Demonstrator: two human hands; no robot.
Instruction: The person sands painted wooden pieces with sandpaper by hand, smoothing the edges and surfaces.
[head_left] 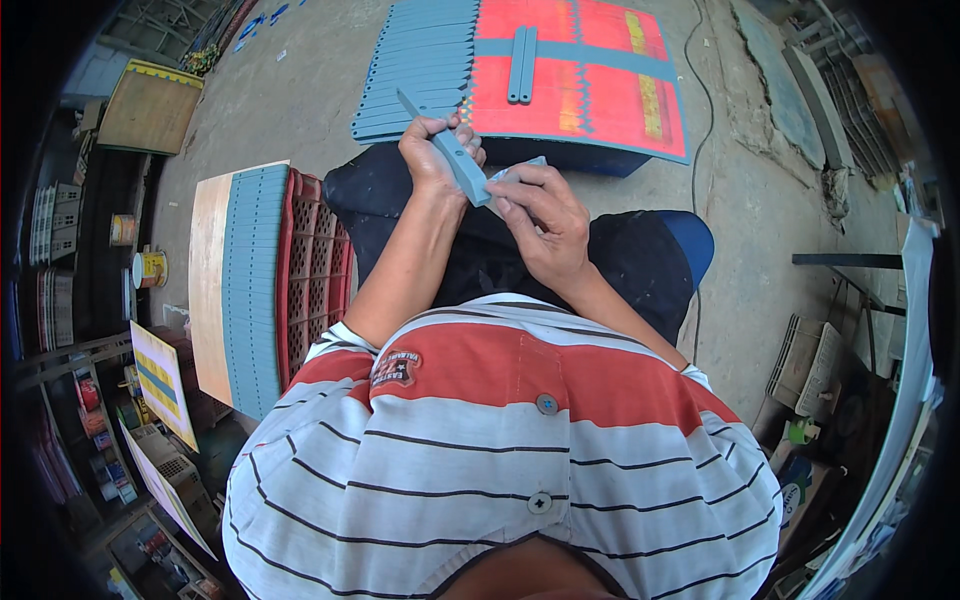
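My left hand [432, 155] is closed around a grey-blue painted strip [458, 162] with small holes in it. The strip slants from a pointed far end down to a blunt near end above my lap. At that near end, my right hand [548, 215] has its fingers bent in a pinch, with the fingertips touching the strip. A small pale grey-blue folded piece [537, 162] shows above the right fingers; its kind is unclear. Beyond my hands, a bright pink-red board [620, 100] bears two similar strips [521, 65] side by side and a row of strips [420, 70] along its left part.
At my left stands a red plastic crate [312, 240], beside a panel with a column of grey-blue strips [255, 285]. A yellow can [150, 269] and loaded shelves [60, 220] are farther left. A dark cable [706, 110] crosses the concrete floor at right.
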